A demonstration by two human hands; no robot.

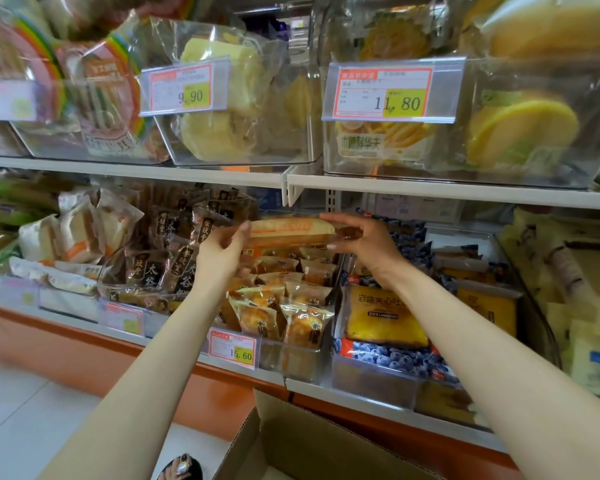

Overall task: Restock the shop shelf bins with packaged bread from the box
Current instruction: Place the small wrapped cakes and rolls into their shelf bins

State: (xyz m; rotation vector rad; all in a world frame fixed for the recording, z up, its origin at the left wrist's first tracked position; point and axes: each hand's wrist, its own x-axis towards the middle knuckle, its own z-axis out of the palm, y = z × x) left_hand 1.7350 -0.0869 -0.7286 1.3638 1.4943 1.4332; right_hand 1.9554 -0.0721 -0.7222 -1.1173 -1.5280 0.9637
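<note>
A person's right hand [357, 240] pinches the right end of a packaged bread loaf [291, 230] between thumb and fingers, while the left hand [222, 252] curls its fingertips round the wrapper's left end. The two hands hold the long orange-labelled loaf level, just above the back of the middle bin [302, 356], a clear plastic tub on the lower shelf.

That middle bin holds rows of small wrapped pastries [302, 323] standing upright in clear packets, and a price tag [234, 348] reading 15.60 is fixed to its front left.

Just right of the middle bin, a second clear tub [371, 379] carries a yellow toast pack [381, 317] lying on blueberry-printed packets. Just left of the middle bin, dark brown packets [174, 261] with Chinese lettering are stacked leaning together.

On the shelf above the middle bin, a clear tub tagged 9.90 [187, 88] contains pale yellow rolls [219, 133] in plastic; up and to the right, a tub tagged 11.80 [381, 93] holds yellow round cakes [520, 129].

Below and in front of the middle bin stands an open cardboard box [291, 441]; its contents are out of view.
</note>
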